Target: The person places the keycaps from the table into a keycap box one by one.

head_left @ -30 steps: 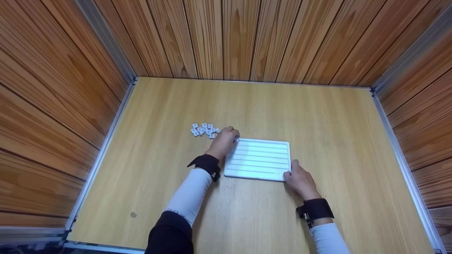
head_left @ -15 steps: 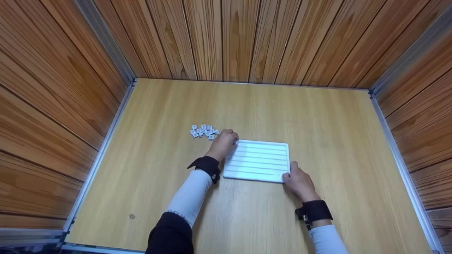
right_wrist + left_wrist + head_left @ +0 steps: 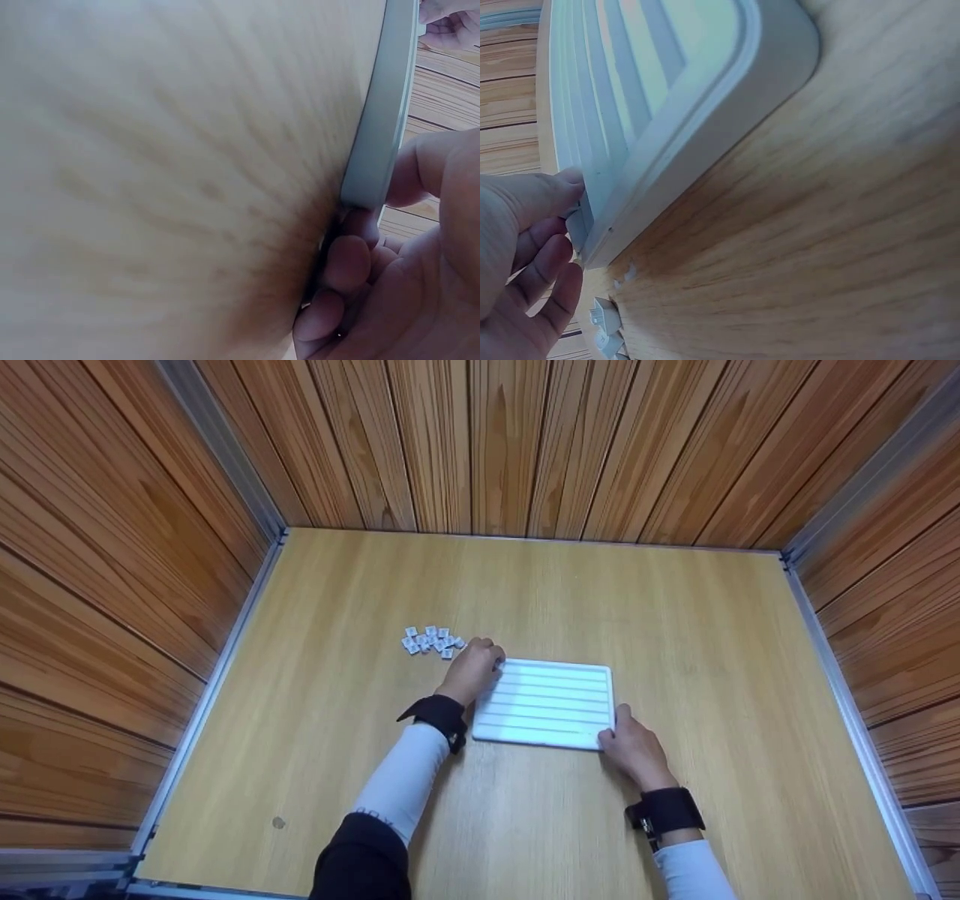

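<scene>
A white rectangular board (image 3: 547, 701) with raised ribs lies flat on the wooden table (image 3: 525, 592). My left hand (image 3: 474, 666) grips its far left corner, and the left wrist view shows the fingers (image 3: 532, 240) curled against the board's edge (image 3: 667, 112). My right hand (image 3: 630, 742) holds the near right corner, thumb on top. In the right wrist view the fingers (image 3: 352, 262) curl at the board's rim (image 3: 382, 112). A small heap of white square tiles (image 3: 433, 641) lies just left of my left hand, and the tiles (image 3: 604, 322) also show in the left wrist view.
Wood-panelled walls (image 3: 487, 442) enclose the table on three sides, with metal rails (image 3: 217, 675) along the left and right edges. A small dark spot (image 3: 278, 823) marks the tabletop near the front left.
Both hands keep their hold on the same corners of the board. The board and hands have shifted very slightly, with a small drift of the view.
</scene>
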{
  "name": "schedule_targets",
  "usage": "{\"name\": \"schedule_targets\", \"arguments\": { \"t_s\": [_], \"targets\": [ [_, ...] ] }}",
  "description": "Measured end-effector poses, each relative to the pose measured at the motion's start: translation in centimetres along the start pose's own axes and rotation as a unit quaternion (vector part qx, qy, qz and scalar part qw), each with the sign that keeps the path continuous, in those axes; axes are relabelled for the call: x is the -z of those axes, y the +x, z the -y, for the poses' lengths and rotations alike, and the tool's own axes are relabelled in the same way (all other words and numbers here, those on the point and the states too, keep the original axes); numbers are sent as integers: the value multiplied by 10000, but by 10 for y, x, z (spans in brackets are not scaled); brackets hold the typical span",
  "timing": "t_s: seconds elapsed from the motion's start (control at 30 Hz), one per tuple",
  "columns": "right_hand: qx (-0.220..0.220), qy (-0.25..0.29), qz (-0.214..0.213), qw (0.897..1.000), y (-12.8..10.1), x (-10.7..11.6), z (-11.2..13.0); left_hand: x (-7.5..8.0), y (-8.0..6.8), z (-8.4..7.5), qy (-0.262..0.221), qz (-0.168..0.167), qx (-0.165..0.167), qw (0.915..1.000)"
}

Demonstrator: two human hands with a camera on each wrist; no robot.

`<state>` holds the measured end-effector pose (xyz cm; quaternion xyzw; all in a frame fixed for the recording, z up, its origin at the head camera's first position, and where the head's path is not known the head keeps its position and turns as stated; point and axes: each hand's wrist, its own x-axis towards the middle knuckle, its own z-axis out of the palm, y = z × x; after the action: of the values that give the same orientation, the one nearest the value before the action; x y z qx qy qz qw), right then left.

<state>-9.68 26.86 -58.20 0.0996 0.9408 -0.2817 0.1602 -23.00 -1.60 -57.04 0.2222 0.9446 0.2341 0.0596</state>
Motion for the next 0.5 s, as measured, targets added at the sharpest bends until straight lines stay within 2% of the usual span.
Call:
{"name": "schedule_targets", "arguments": {
  "t_s": [0.5],
  "targets": [
    [30,-100,-108,9999,0,0,0,-4,0,2,431,-328,-183,9984]
  ]
}}
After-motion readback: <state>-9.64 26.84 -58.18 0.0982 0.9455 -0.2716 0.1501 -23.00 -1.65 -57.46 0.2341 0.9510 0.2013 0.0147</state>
